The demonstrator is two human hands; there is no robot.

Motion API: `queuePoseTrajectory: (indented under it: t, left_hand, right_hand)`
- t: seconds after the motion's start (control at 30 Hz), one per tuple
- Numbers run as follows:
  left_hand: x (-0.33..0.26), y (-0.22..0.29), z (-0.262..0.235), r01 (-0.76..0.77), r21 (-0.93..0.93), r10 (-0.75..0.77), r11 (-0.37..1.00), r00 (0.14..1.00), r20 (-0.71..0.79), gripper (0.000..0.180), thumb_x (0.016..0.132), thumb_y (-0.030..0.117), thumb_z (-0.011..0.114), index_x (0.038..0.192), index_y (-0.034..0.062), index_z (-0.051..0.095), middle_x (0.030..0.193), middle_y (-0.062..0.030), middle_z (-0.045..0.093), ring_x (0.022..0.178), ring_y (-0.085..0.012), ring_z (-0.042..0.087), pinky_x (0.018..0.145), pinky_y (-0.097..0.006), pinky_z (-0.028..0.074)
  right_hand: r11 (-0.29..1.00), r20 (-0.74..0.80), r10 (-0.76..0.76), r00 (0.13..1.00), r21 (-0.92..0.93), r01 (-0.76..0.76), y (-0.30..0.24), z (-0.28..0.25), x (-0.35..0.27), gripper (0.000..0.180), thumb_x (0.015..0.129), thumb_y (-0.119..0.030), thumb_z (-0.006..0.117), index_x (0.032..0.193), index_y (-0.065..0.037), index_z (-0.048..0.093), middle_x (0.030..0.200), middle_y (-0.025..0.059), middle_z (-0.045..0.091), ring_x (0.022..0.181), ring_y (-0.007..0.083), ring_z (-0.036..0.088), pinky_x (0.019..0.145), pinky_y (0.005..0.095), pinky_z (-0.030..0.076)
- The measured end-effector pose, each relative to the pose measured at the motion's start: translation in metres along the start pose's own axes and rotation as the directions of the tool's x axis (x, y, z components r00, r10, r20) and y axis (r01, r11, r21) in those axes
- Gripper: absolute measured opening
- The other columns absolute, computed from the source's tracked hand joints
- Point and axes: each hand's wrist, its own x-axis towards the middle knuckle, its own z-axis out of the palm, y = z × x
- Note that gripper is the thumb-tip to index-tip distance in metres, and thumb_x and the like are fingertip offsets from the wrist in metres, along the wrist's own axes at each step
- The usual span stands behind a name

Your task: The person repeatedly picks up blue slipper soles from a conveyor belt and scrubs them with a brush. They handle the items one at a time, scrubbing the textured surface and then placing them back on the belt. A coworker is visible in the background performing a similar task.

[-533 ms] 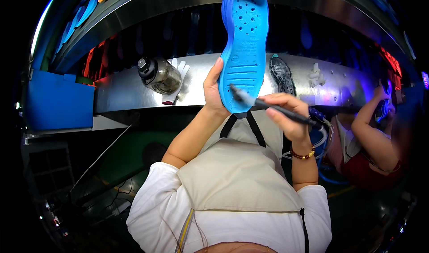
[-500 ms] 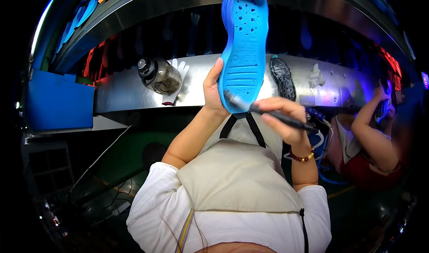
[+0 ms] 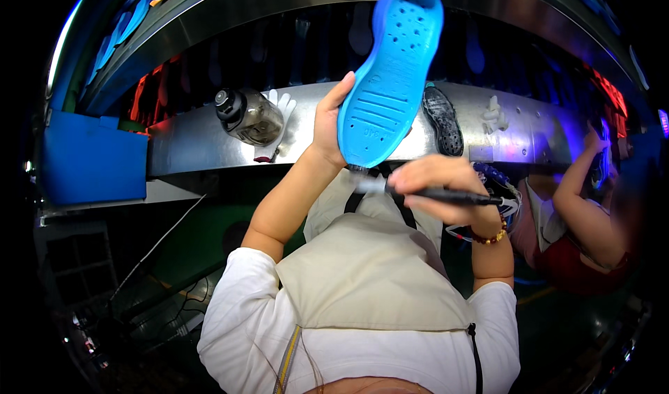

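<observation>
Left fingers [image 3: 338,93] hold a blue sole [image 3: 394,73].

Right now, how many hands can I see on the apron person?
2: left hand holds the blue shoe sole; right hand holds the blurred brush at its lower end.

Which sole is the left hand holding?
The blue sole, gripped near its left edge by the left hand; the black sole lies on the bench.

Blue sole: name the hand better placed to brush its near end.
Likely the right hand: it holds the brush, its bristles by the near end of the sole, which the left hand grips.
</observation>
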Motion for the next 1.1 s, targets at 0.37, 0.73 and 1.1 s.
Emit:
queuePoseTrajectory:
  t: [0.37,0.73,1.1]
  left_hand:
    - [-0.011,0.009,0.008,0.541,0.468,-0.399,0.699,0.838,-0.373,0.052,0.082,0.034,0.051,0.118,-0.0029,0.045,0.11,-0.0198,0.053,0.097,-0.0251,0.056,0.08,-0.034,0.047]
    - [-0.024,0.019,0.021,0.619,0.569,-0.47,0.542,0.784,-0.405,0.062,0.08,0.046,0.05,0.119,-0.0017,0.044,0.109,-0.0189,0.052,0.093,-0.0221,0.056,0.077,-0.03,0.046]
    - [-0.03,0.012,-0.002,0.47,0.403,-0.377,0.786,0.88,-0.291,0.058,0.083,0.04,0.048,0.125,0.0019,0.036,0.11,-0.0226,0.049,0.095,-0.0287,0.055,0.071,-0.04,0.051]
  right_hand:
    - [0.986,0.315,0.048,0.948,-0.169,0.007,-0.002,-0.03,-0.005,0.021,0.07,0.0,0.064,0.09,-0.003,0.063,0.092,0.0107,0.064,0.087,0.0226,0.062,0.076,0.0291,0.048]
    - [0.994,0.25,0.103,0.963,-0.06,-0.091,-0.003,-0.055,-0.007,0.021,0.068,0.004,0.061,0.089,0.001,0.06,0.089,0.0137,0.063,0.084,0.0258,0.061,0.073,0.0315,0.049]
    - [0.873,-0.031,0.425,0.905,0.278,-0.4,-0.004,-0.042,-0.015,0.023,0.074,-0.004,0.062,0.096,-0.001,0.063,0.076,0.0086,0.063,0.061,0.0077,0.058,0.056,0.0186,0.047]
